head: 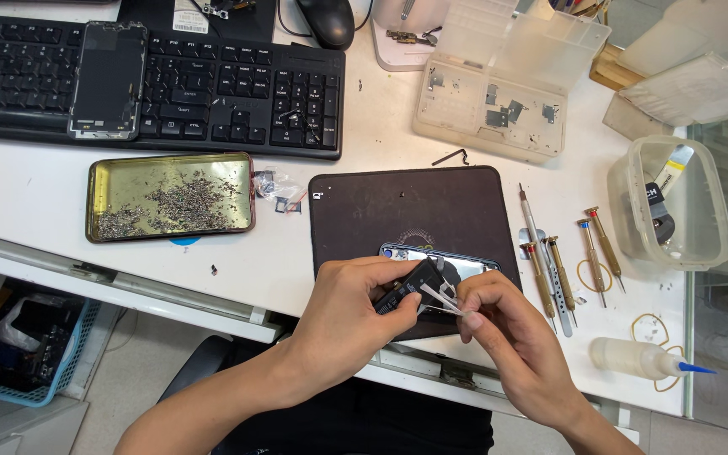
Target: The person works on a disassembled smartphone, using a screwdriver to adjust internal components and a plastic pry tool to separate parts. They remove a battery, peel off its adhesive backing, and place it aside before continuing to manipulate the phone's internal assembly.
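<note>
Left hand [347, 312]: fingers clamped on a flat black rectangular phone battery [404, 291], held just above the opened silver phone chassis [440, 259].
Right hand [499, 324]: fingertips pinched together on a thin white adhesive strip [441, 295] at the battery's edge.
Support: chassis lies on a dark square work mat [406, 206] on the white bench [313, 253].
Nearby: gold-handled precision screwdrivers [566, 261] to the right; brass tray of loose screws [170, 195] to the left.
Risk: strip looks likely to tear under an uneven pull; a tight squeeze could bend the battery.
</note>
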